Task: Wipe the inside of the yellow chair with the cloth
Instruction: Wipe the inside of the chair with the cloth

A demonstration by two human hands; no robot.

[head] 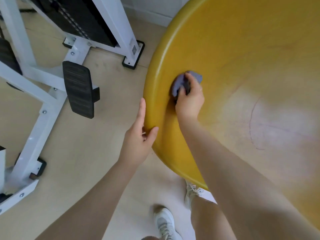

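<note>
The yellow chair [242, 49] is a large round bowl-shaped shell filling the right side of the view. Its inside shows pale worn patches and thin purple marks. My right hand [190, 99] grips a bunched grey-purple cloth [180, 82] and presses it against the inner wall just inside the left rim. My left hand [138, 135] holds the rim from outside, thumb hooked over the edge and fingers straight along the outer wall.
A white metal gym machine frame [39, 108] with a black weight stack [76, 16] and a black foot pedal [78, 89] stands on the light wooden floor at left. My white sneakers [164, 222] are on the floor below the chair's rim.
</note>
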